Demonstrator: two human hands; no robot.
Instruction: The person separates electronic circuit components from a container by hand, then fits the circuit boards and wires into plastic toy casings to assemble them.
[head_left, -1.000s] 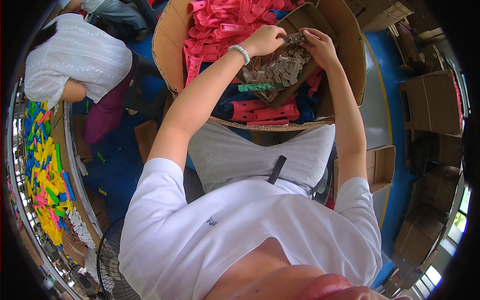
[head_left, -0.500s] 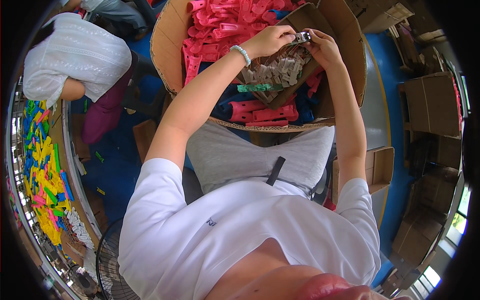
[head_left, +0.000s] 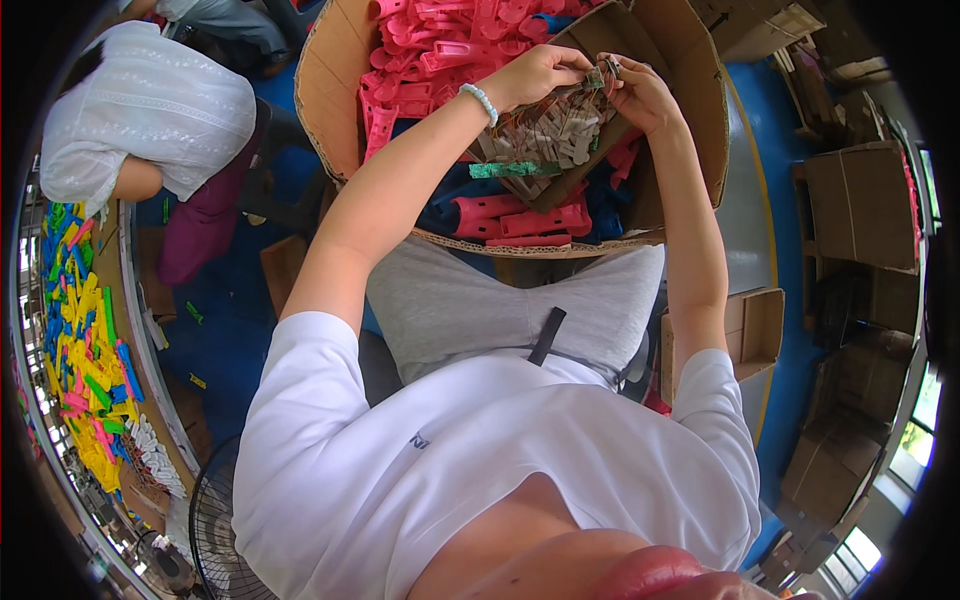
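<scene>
- Part [head_left: 598,77], small and hard to make out in detail, is held between the two hands, above the small cardboard box [head_left: 612,38].
- Left hand [head_left: 535,78], with a beaded bracelet [head_left: 480,104] at the wrist: its fingers pinch the part's left side.
- Right hand [head_left: 645,100]: its fingers grasp the part from the right.
- The small box sits tilted inside a large carton [head_left: 328,90], holding white pieces [head_left: 570,142]; a green strip [head_left: 510,170] lies at its near-left edge.
- Pink plastic pieces [head_left: 445,55] fill the carton's far left.
- Leftward, a person in white [head_left: 150,110] sits beside a table [head_left: 122,285] heaped with coloured pieces [head_left: 80,350].
</scene>
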